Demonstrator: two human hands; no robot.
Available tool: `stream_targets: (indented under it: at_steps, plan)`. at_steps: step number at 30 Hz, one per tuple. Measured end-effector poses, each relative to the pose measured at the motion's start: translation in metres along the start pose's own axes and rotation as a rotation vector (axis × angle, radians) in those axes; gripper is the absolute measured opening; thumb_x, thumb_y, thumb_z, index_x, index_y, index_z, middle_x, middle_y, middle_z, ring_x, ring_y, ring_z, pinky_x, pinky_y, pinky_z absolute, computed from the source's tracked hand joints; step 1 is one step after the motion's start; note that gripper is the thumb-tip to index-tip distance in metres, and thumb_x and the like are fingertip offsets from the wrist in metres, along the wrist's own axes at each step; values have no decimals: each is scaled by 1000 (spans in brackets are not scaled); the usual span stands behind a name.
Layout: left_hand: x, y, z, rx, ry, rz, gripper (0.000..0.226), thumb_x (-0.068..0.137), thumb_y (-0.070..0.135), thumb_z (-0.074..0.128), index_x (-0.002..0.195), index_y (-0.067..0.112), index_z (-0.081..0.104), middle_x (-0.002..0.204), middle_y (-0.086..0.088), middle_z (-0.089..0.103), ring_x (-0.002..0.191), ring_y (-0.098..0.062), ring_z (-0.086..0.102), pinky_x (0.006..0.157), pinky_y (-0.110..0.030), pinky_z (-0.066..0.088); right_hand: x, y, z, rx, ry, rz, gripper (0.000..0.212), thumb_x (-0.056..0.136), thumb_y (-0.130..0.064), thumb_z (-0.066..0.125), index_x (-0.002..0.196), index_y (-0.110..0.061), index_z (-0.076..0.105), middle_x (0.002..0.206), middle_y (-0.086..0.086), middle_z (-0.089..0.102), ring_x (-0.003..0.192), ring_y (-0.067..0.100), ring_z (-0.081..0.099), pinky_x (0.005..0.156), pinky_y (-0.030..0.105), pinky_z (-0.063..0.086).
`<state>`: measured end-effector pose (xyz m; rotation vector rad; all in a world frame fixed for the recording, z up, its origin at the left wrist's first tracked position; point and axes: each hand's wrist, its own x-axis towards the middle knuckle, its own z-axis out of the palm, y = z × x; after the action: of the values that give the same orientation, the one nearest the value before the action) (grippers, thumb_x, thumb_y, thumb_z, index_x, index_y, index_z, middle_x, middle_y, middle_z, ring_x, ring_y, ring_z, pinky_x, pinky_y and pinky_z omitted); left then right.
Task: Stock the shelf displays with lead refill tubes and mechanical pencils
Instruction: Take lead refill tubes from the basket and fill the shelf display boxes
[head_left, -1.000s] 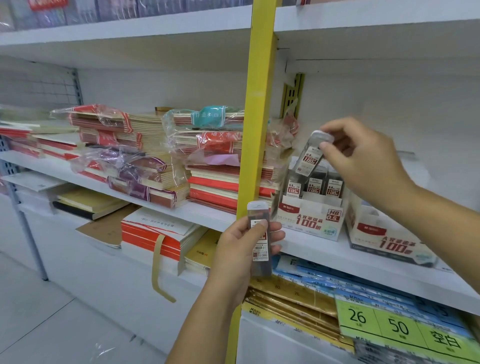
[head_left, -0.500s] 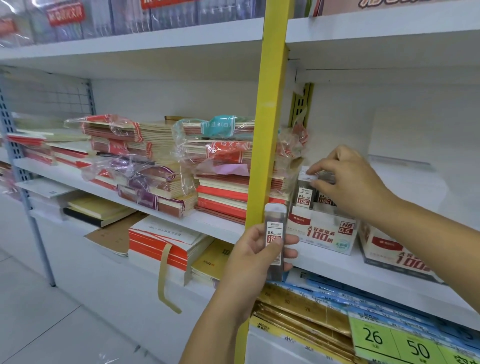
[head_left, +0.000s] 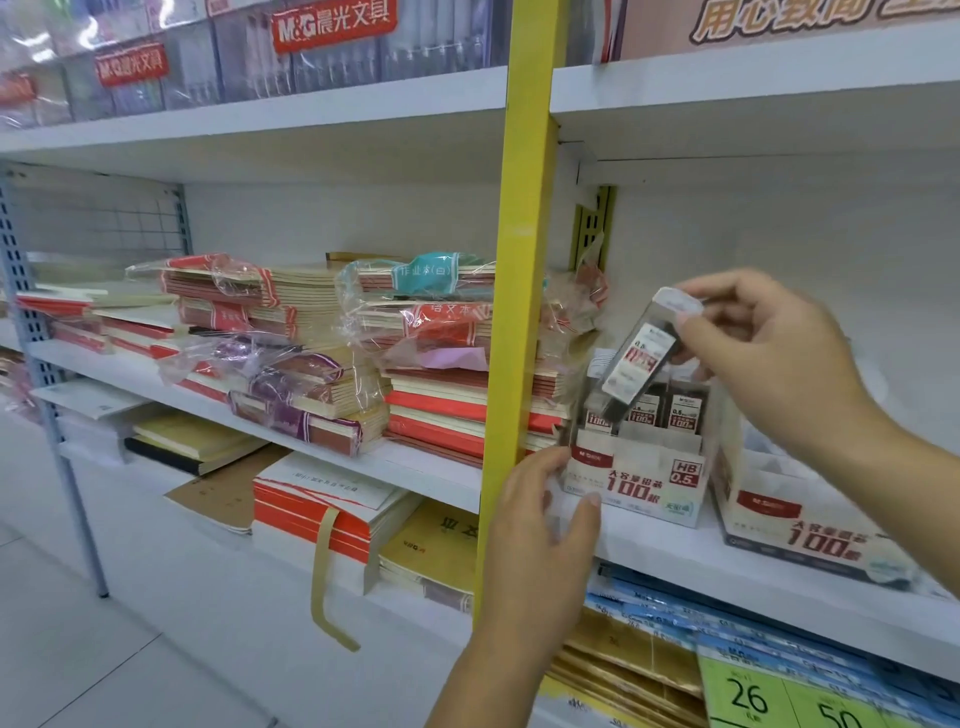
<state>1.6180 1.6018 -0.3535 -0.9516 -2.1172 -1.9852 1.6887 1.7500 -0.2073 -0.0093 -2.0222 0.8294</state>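
Observation:
A clear lead refill tube (head_left: 640, 359) with dark leads and a white cap hangs tilted over a white display box (head_left: 638, 480) marked HB 0.5. My right hand (head_left: 769, 358) pinches the tube near its cap. Several more tubes (head_left: 684, 410) stand upright in the box's back row. My left hand (head_left: 540, 525) grips the box's front left corner, thumb on the printed front, and holds no tube. A second, similar display box (head_left: 810, 535) sits just to the right on the same white shelf (head_left: 675, 556).
A yellow upright post (head_left: 527, 312) stands directly left of the box. Wrapped notebook stacks (head_left: 311, 374) fill the shelf to the left. Packaged pens (head_left: 332, 47) line the shelf above. Blue packs and green price tags (head_left: 748, 696) lie below.
The tube that my left hand held up is gone from it, and that hand has moved up onto the box's corner. My right hand has lifted from the box and now holds a tilted tube.

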Motion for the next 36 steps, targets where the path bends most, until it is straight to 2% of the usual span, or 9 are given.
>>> stream_targets:
  at_steps: [4,8,12,16,21,26,29,32,36]
  plan:
    - [-2,-4,6,178,-64,78,57,100,35,53,150,46,28,148,38,27,135,18,22,112,-12,25,7,3,7,-279,-95,-164,20,90,-20,64,102,-36,61,82,-17,66,79,-3,64,69,15,54]
    - [0,-5,4,178,-102,89,59,101,34,51,151,49,24,147,36,32,132,20,24,113,-28,41,8,13,18,-471,-196,-197,22,91,-22,63,112,-29,62,86,-20,63,79,-6,60,69,12,50]
    - [1,-7,2,184,-105,98,57,101,33,51,150,50,27,146,36,35,131,22,24,115,-22,34,14,18,24,-449,-204,-138,22,91,-22,63,106,-35,55,81,-16,63,76,-6,59,62,7,43]
    - [1,-10,2,175,-104,92,54,101,33,52,148,48,32,144,38,35,132,19,26,113,-17,30,19,23,31,-523,-201,-150,15,89,-26,65,103,-31,62,85,-12,62,76,2,57,64,23,48]
    - [4,-12,1,140,-124,71,50,101,32,52,146,49,36,129,52,27,125,29,24,101,-2,24,15,32,38,-723,-264,-106,21,91,-31,63,110,-26,68,93,-6,44,87,13,47,67,28,40]
    - [-8,-5,1,72,-62,87,45,101,27,53,136,52,44,128,48,36,119,29,30,99,-6,31,-14,16,23,-573,-213,-125,33,95,-23,55,127,-28,59,101,-5,47,93,9,46,76,22,39]
    - [-32,-6,-3,130,5,188,37,96,19,56,122,45,53,120,33,52,115,8,49,92,-12,42,-71,2,1,-309,-88,-195,24,95,-16,55,115,-27,63,92,-12,54,82,5,52,70,12,40]
    - [-73,-32,-4,247,-202,176,33,91,21,57,122,32,58,115,19,56,105,1,55,83,-12,46,-150,14,-13,-147,-148,-92,18,94,-25,53,106,-35,61,88,-13,60,79,11,58,66,16,44]
    - [-149,-104,-5,512,-658,-36,37,96,26,59,132,30,53,127,13,50,102,2,53,84,-17,45,-275,79,-10,-114,-333,384,22,95,-20,57,99,-42,60,83,-14,60,69,10,56,60,26,43]
